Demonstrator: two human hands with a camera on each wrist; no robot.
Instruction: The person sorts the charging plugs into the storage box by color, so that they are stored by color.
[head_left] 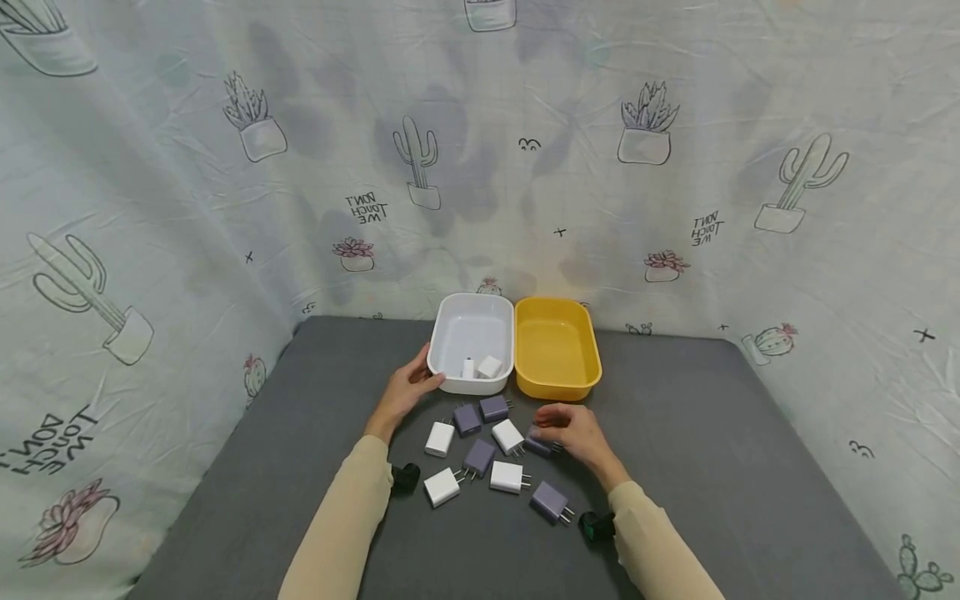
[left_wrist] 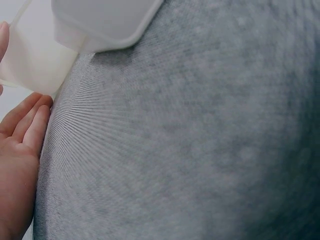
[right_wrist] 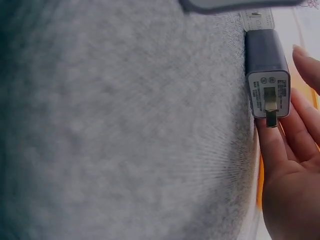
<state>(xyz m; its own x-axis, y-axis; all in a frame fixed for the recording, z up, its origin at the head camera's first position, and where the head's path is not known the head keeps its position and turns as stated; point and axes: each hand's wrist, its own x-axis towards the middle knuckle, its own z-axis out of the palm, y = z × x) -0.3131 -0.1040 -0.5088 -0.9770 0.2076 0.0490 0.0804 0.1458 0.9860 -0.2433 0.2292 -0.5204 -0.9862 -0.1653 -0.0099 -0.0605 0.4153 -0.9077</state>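
My left hand (head_left: 405, 387) grips the near left corner of a white plastic bin (head_left: 472, 321), the thumb by the front rim and the fingers along its side. Two white chargers, one of them (head_left: 490, 367) lying at the right, sit inside its near end. Over on the right, my right hand (head_left: 576, 431) reaches around a purple charger (head_left: 538, 443) on the table. In the right wrist view its fingers lie behind that purple charger (right_wrist: 267, 52), whose metal prongs face the camera; the thumb stands apart from it.
A yellow bin (head_left: 555, 342) stands against the white bin's right side. Several white and purple chargers lie scattered on the grey table (head_left: 675, 467), among them a white charger (head_left: 442, 487) and a purple charger (head_left: 551, 503) toward the front. A printed curtain (head_left: 525, 192) hangs behind.
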